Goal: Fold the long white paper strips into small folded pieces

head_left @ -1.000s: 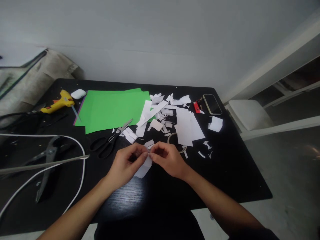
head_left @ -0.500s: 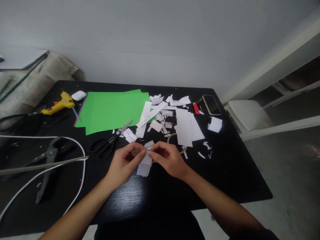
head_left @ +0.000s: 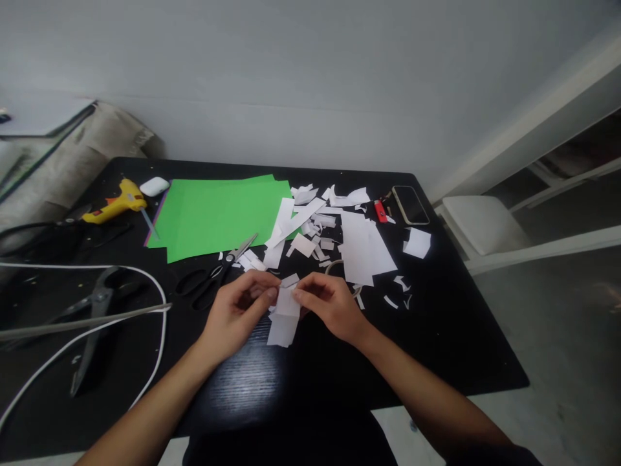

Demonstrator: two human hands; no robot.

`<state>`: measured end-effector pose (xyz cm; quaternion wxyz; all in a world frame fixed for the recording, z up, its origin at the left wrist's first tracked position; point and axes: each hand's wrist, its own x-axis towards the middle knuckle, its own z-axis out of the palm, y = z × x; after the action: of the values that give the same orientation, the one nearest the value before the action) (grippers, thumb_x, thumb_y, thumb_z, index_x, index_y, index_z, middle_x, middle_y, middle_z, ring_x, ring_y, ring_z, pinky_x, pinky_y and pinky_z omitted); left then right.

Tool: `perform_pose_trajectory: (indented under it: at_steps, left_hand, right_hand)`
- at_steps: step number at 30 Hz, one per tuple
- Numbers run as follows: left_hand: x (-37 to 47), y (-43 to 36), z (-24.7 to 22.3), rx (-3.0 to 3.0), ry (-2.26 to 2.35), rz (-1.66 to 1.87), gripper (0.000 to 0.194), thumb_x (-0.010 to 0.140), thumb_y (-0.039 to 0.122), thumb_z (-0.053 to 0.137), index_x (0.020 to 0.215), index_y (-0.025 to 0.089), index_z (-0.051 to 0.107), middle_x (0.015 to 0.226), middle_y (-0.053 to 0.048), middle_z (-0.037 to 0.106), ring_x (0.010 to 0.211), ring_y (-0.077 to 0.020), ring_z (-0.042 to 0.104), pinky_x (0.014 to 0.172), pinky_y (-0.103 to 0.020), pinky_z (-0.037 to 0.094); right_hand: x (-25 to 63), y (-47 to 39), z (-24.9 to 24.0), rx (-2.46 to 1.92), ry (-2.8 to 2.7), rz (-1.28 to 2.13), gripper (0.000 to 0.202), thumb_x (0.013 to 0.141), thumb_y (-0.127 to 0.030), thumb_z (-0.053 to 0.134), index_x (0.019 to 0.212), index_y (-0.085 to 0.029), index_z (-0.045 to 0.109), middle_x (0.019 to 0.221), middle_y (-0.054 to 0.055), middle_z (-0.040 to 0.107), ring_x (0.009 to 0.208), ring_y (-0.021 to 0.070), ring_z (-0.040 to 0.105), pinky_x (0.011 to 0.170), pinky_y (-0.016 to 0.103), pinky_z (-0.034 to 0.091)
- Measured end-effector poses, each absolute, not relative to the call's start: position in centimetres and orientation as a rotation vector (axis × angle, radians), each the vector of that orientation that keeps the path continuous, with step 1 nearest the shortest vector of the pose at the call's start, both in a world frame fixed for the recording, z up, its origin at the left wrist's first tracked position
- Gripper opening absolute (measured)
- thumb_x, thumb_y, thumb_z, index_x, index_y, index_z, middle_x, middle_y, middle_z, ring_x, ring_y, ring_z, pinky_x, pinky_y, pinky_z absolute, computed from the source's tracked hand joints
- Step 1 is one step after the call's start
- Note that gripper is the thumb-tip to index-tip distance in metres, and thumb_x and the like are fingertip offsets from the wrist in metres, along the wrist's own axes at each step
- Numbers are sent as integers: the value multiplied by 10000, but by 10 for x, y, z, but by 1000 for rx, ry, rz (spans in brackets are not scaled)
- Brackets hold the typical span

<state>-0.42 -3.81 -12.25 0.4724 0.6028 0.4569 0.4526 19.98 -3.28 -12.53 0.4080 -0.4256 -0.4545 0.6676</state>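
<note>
Between my hands hangs a small white piece of paper [head_left: 286,315] with a crease across it. My left hand [head_left: 239,309] pinches its upper left edge between thumb and fingers. The upper right edge is pinched by my right hand [head_left: 330,303]. Just beyond my fingers lie many white paper scraps [head_left: 304,244], some cut into strips. Black-handled scissors [head_left: 218,272] rest to the left of the scraps, their blades pointing away. Larger white paper sheets [head_left: 363,249] lie beyond my right hand, partly over a roll of tape [head_left: 334,266].
Green sheets [head_left: 223,213] cover the table's back left. Beside them are a yellow glue gun [head_left: 116,202] and a white mouse [head_left: 154,186]. Large shears [head_left: 94,323] and a white cable [head_left: 162,336] lie left. A red lighter [head_left: 380,211] and phone [head_left: 410,205] sit at back right.
My hands have moved slightly apart at the top of the paper, so more of its upper part shows. The paper has shifted a little to the right.
</note>
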Motion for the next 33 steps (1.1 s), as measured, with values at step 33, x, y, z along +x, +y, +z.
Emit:
perform_pose_trajectory:
  at_steps: [33]
  left_hand:
    - [5, -43, -136, 1350, 1071, 1008, 334, 891, 305, 767, 1176, 225, 612, 839, 8, 705, 744, -138, 679, 685, -251, 569]
  right_hand:
    - [200, -32, -130, -1173, -872, 1605, 362, 658, -361, 955, 858, -207, 696, 804, -13, 733, 765, 160, 709, 736, 314, 648]
